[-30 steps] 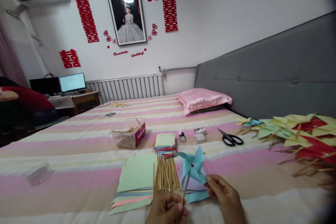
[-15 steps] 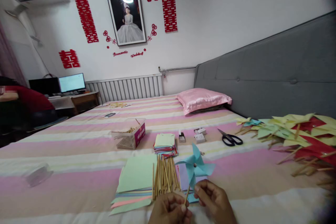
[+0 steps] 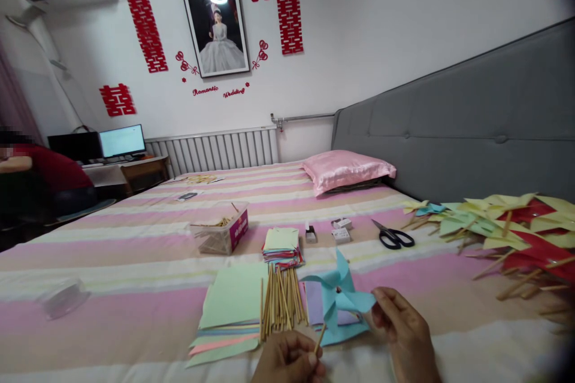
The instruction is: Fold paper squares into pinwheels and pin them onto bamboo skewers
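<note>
A light blue paper pinwheel (image 3: 338, 294) on a wooden stick stands just above the bed's near edge. My left hand (image 3: 287, 362) is closed round the bottom of its stick. My right hand (image 3: 402, 332) touches the tip of the pinwheel's right blade with its fingertips pinched. To the left of the pinwheel lie a bundle of wooden sticks (image 3: 281, 302) and a stack of coloured paper sheets (image 3: 233, 305).
On the striped bed are a pile of small paper squares (image 3: 282, 246), a box of sticks (image 3: 221, 230), black scissors (image 3: 395, 236), small boxes (image 3: 341, 229) and a heap of finished pinwheels (image 3: 507, 230) at the right. A person in red (image 3: 40, 170) sits at the far left.
The pinwheel has turned and tilted to the right. My right hand moved from the stick out to the right blade's tip. My left hand kept its hold.
</note>
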{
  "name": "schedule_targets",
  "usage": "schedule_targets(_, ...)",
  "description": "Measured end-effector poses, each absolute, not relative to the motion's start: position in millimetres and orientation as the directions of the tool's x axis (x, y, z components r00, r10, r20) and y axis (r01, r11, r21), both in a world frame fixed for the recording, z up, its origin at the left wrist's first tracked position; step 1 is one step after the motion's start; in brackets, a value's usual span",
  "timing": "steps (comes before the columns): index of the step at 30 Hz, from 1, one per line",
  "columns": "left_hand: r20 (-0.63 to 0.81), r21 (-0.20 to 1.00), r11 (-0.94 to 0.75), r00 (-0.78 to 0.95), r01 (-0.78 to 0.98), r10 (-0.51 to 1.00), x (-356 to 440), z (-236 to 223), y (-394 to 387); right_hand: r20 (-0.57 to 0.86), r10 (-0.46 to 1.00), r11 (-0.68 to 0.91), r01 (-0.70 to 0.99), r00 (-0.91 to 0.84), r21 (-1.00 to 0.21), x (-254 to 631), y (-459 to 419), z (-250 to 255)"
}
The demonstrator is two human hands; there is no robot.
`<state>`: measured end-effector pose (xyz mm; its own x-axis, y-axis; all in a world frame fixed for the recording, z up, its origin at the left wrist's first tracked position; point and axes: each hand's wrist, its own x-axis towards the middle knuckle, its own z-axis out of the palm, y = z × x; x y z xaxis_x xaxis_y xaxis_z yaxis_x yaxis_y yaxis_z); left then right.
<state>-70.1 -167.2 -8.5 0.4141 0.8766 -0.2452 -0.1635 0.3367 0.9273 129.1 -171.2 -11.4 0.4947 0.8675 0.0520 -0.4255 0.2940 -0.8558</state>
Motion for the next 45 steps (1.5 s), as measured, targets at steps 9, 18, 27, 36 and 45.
schedule_targets(9,-0.221,0.928,0.317,0.398,-0.194,0.891,-72,-6,-167,0.097,0.89,0.274,-0.354,0.445,-0.894,125,-174,-12)
schedule_targets(18,-0.169,0.934,0.273,0.39,-0.229,0.905,-72,-19,-161,0.116,0.902,0.253,-0.293,0.415,-0.922,120,-174,-12)
schedule_targets(27,-0.13,0.928,0.247,0.378,-0.278,0.917,-70,-16,-162,0.159,0.953,0.219,-0.226,0.257,-0.949,102,-177,-8)
schedule_targets(36,-0.144,0.937,0.254,0.397,-0.241,0.906,-70,-19,-163,0.2,0.958,0.248,-0.245,0.207,-0.937,83,-179,-8)
schedule_targets(45,-0.192,0.935,0.29,0.398,-0.203,0.897,-72,-12,-165,0.089,0.908,0.26,-0.384,0.408,-0.886,103,-176,-6)
